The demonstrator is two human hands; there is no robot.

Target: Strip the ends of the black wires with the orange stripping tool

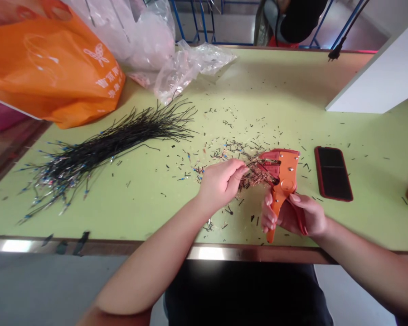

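My right hand (292,213) is wrapped round the handles of an orange and red wire stripper (287,174), whose jaws point up and left. Pinched between the fingers of my left hand (222,181) is a thin black wire (253,163), its end at the stripper's jaws; I cannot tell whether they grip it. Beneath and around the jaws lie many short cut-offs of black insulation and copper strands (255,176). To the left rests a large bundle of black wires (112,140), with blue and silvery ends at its lower left.
An orange bag (54,68) and clear plastic bags (190,63) occupy the back left. A phone (333,173) in a red case lies right of the stripper. A white panel (381,72) stands at the back right. Beyond the far edge is another person (299,20).
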